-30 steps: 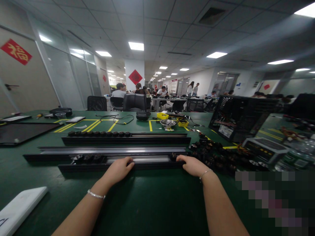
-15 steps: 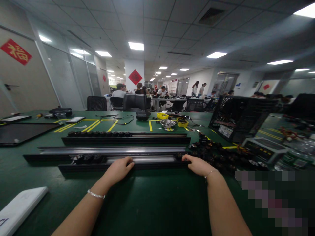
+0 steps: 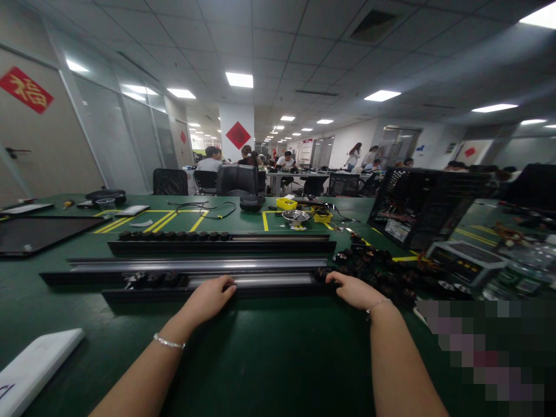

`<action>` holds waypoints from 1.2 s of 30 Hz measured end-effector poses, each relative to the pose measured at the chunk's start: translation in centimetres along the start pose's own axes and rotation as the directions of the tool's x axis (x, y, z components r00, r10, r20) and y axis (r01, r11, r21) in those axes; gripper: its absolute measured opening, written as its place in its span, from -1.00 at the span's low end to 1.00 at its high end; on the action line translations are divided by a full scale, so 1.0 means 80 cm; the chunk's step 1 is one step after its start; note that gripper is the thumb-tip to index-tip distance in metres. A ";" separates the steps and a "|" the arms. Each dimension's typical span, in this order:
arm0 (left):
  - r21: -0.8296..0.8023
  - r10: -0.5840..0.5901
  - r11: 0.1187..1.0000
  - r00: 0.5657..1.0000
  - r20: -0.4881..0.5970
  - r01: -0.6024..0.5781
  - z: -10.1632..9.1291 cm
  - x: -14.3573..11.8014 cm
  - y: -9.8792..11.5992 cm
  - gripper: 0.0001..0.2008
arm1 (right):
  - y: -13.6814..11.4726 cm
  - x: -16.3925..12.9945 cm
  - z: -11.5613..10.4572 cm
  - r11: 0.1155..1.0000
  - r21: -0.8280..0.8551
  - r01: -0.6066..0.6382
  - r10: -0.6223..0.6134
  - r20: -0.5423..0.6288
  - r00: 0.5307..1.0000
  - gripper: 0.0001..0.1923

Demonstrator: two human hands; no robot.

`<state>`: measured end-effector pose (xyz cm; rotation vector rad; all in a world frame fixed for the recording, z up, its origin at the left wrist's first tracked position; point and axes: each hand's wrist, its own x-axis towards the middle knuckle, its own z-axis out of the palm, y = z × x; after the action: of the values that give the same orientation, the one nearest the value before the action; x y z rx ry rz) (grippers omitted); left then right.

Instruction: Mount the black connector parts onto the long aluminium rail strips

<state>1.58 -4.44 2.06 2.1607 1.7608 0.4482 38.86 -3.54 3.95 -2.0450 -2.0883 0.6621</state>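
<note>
Left hand [image 3: 207,300] rests palm-down on the near edge of the nearest black rail [image 3: 208,285], fingers curled over the rim, a loose pressing hold rather than a closed clasp, likely to steady the rail on the green table [image 3: 260,359]. Right hand [image 3: 354,289] sits at the rail's right end, fingers bent at a small black roller part [image 3: 322,273] there; whether that grip is actually pinching the part or just touching it, cannot tell.

The nearest rail lies flat, long axis left-right, just in front of both hands. It has a silvery channel down the middle and a few black rollers [image 3: 152,279] seated at its left end. Behind it, parallel and close, a second rail [image 3: 186,265] showing mostly bare channel, then a third rail [image 3: 217,243] with a row of rollers filling its left half.

A loose heap of black parts [image 3: 382,269] lies on the table just right of the right hand, within easy reach. Further back: yellow bin [image 3: 286,204], metal bowl [image 3: 295,216], contents too small to tell. Black open computer case [image 3: 417,205] at right. White board [image 3: 30,368] at near left. People sit at far desks.
</note>
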 end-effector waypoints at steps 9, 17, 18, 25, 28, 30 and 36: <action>0.004 0.014 1.000 1.000 0.009 -0.014 0.000 0.001 -0.003 -0.65 | 0.011 0.000 -0.002 0.999 -0.006 -0.044 0.044 -0.027 0.999 -0.58; -0.002 0.005 1.000 1.000 0.017 -0.004 -0.002 0.000 -0.002 -0.65 | 0.019 -0.003 -0.007 0.997 0.033 -0.068 0.069 -0.027 0.997 -0.58; -0.003 0.002 1.000 1.000 0.018 -0.002 -0.002 0.000 -0.002 -0.65 | 0.021 -0.003 -0.007 0.996 0.040 -0.077 0.078 -0.030 0.997 -0.58; -0.010 0.006 1.000 1.000 0.019 -0.006 -0.002 0.000 -0.002 -0.65 | 0.028 0.000 -0.007 0.988 0.048 -0.148 0.149 -0.029 0.988 -0.56; -0.016 -0.001 1.000 1.000 0.017 0.001 -0.002 0.000 -0.002 -0.65 | 0.029 -0.001 -0.007 0.985 0.044 -0.164 0.166 -0.029 0.986 -0.57; -0.016 0.001 1.000 1.000 0.014 0.000 -0.002 0.000 -0.002 -0.65 | 0.030 -0.002 -0.009 0.985 0.056 -0.166 0.168 -0.029 0.985 -0.60; -0.005 -0.012 1.000 1.000 0.025 0.012 -0.002 0.000 0.000 -0.64 | 0.020 0.002 -0.006 0.986 0.097 -0.137 0.154 -0.198 0.968 -0.70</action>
<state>1.49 -4.44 2.23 2.1413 1.7564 0.4204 40.52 -3.29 3.69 -2.1346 -1.7828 0.5231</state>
